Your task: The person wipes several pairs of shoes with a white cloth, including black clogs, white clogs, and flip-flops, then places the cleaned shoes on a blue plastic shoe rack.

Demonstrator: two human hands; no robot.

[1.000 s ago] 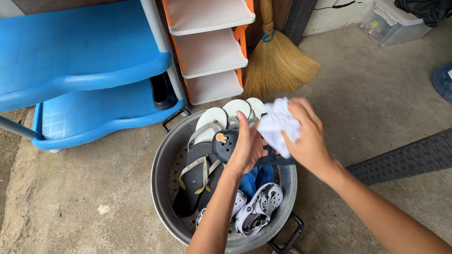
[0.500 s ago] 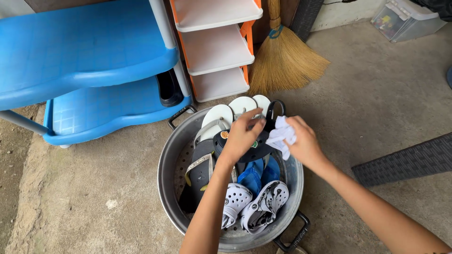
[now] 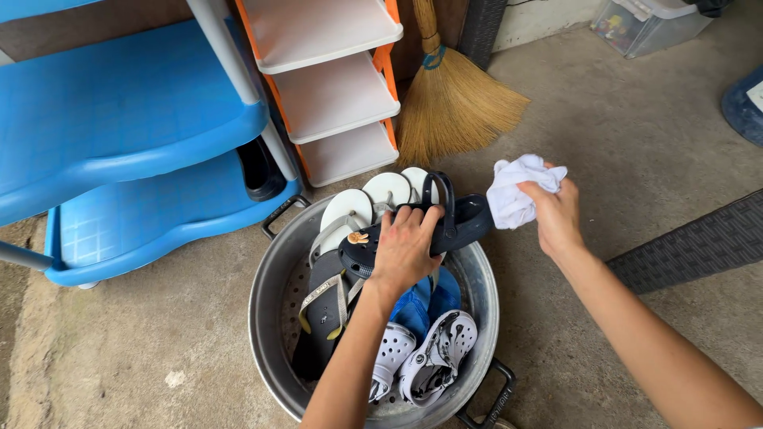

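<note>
My left hand (image 3: 405,248) grips a dark navy clog (image 3: 461,222) across its middle and holds it level above a large metal basin (image 3: 266,306). To the right of the clog's heel end, my right hand (image 3: 555,213) is closed on a crumpled white cloth (image 3: 515,191), which touches or nearly touches the clog. Inside the basin lie white flip-flops (image 3: 362,205), black flip-flops (image 3: 322,306), blue sandals (image 3: 429,298) and white clogs (image 3: 433,361).
A blue plastic shelf rack (image 3: 135,143) with a black shoe (image 3: 256,168) on its lower level stands at left. An orange and white shoe rack (image 3: 334,87) and a straw broom (image 3: 453,95) are behind the basin. A dark woven panel (image 3: 699,242) lies at right, a clear storage box (image 3: 644,24) beyond.
The right hand with the cloth has pulled off the clog toward the right. The left hand has turned the clog so it lies flatter, heel strap up.
</note>
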